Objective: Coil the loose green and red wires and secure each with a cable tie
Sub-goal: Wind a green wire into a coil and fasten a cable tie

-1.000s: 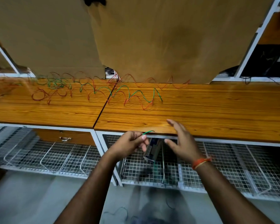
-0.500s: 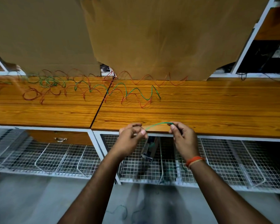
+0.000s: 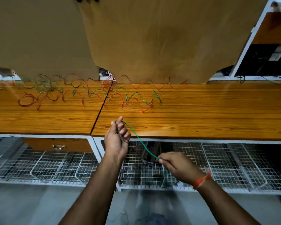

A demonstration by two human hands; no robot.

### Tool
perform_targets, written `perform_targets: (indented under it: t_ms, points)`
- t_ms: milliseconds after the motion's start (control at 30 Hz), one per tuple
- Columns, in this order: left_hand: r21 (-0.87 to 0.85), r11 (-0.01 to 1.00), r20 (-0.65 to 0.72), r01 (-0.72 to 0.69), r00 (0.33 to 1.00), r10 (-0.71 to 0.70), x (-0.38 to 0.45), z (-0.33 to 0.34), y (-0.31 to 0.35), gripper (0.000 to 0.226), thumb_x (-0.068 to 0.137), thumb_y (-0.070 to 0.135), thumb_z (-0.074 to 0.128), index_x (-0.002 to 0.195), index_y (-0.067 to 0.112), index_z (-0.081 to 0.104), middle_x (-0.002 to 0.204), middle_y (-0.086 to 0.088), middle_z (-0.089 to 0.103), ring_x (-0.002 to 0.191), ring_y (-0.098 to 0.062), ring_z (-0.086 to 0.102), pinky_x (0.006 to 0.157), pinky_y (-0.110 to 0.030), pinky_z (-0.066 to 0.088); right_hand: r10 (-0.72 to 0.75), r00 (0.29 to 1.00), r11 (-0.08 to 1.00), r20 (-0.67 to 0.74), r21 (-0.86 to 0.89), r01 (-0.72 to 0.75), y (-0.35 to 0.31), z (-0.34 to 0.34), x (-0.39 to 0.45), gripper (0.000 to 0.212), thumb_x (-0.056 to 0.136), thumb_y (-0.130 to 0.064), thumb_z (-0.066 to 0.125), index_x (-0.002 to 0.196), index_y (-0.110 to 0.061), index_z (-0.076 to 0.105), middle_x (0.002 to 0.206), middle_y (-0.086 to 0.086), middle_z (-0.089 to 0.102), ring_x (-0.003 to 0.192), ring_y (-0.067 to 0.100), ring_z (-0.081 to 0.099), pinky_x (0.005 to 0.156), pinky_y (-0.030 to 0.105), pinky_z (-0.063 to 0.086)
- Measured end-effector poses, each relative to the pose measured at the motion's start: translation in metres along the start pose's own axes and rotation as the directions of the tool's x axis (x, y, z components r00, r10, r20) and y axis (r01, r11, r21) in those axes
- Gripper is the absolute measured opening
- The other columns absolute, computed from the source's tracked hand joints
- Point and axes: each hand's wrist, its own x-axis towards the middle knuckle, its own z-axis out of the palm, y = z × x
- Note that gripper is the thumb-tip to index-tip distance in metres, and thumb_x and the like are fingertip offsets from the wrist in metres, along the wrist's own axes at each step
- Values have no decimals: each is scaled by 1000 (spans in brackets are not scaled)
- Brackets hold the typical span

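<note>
A thin green wire (image 3: 137, 137) runs taut between my two hands in front of the table edge. My left hand (image 3: 118, 139) grips its upper end with curled fingers over the tabletop's front. My right hand (image 3: 177, 164) pinches the lower end below the edge, over the wire baskets. On the wooden tabletop (image 3: 201, 114) farther back lie loose wavy wires: a green one (image 3: 136, 95) and red ones (image 3: 144, 108), with a tangle of green and red (image 3: 44, 88) at the left. No cable tie shows.
Large cardboard sheets (image 3: 152, 38) lean upright behind the table. White wire-mesh baskets (image 3: 225, 166) hang under the tabletop, one holding a dark object (image 3: 148, 158). A seam (image 3: 101, 109) splits two tabletops. A white shelf frame (image 3: 250, 41) stands at the right.
My hands have drawn apart along the green wire: the left rose over the table edge, the right dropped down and right, so the exposed length grew.
</note>
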Motion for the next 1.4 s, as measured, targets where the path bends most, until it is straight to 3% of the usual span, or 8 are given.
perform_targets:
  t_ms: [100, 233, 433, 567, 667, 1000, 1200, 1400]
  points:
    - [268, 960, 79, -82, 995, 63, -3, -3, -14, 39, 112, 30, 31, 125, 3, 57, 75, -2, 59, 58, -9, 53, 54, -18, 46, -175, 984, 982, 42, -67, 178, -30, -19, 3, 30, 107, -36, 44, 89, -16, 57, 82, -3, 55, 76, 10, 47, 66, 31, 31]
    - [583, 794, 299, -170, 954, -15, -20, 3, -28, 42, 108, 37, 33, 128, 5, 52, 83, -8, 74, 71, -18, 69, 67, -26, 57, -349, 917, 937, -192, -62, 344, -57, -39, 13, 27, 104, -37, 46, 90, -18, 60, 87, -4, 61, 79, 13, 55, 68, 31, 44]
    - [693, 693, 420, -201, 893, -161, -25, 2, -25, 42, 112, 34, 32, 108, 9, 64, 57, 1, 42, 46, -11, 28, 44, -23, 19, -198, 779, 965, -595, 21, 262, -56, -56, 27, 5, 91, -19, 74, 92, -16, 71, 87, -11, 67, 80, 1, 59, 70, 17, 45]
    - [659, 742, 452, -119, 852, -264, -27, 1, -21, 45, 105, 38, 41, 88, 8, 71, 55, 3, 26, 49, -13, 10, 48, -30, 6, 16, 778, 964, -628, 218, 156, -46, -54, 31, 11, 91, -20, 78, 101, -20, 75, 76, -16, 64, 73, 2, 61, 64, 14, 42]
    - [585, 811, 458, 0, 825, -331, -30, 2, -17, 39, 102, 30, 44, 84, 4, 68, 52, 7, 25, 43, -6, 14, 46, -25, 5, 98, 839, 945, -536, 315, 91, -41, -43, 33, 15, 96, -26, 71, 110, -21, 77, 94, -20, 71, 91, -2, 66, 77, 19, 50]
    - [471, 874, 523, 123, 759, -388, -45, -3, -9, 22, 100, 16, 44, 97, 2, 59, 55, 0, 40, 44, -10, 36, 46, -22, 29, 152, 872, 882, -466, 461, 93, -58, -18, 30, 46, 103, -46, 50, 83, -7, 59, 80, 16, 59, 74, 19, 55, 72, 43, 44]
    - [348, 890, 515, 295, 733, -444, -52, -10, -7, 21, 102, 20, 44, 96, 5, 59, 50, 11, 34, 39, 1, 25, 43, -19, 13, 182, 838, 822, -515, 547, 158, -71, -3, 28, 50, 101, -51, 48, 84, -5, 58, 73, 13, 50, 69, 29, 47, 66, 47, 42]
    - [101, 905, 442, 412, 797, -412, -55, -14, -1, 26, 101, 18, 40, 87, 8, 59, 47, 12, 34, 41, -3, 15, 40, -17, 13, 248, 876, 726, -413, 678, 115, -56, 22, 16, 32, 103, -39, 55, 82, -14, 57, 66, -8, 46, 62, 14, 44, 57, 41, 38]
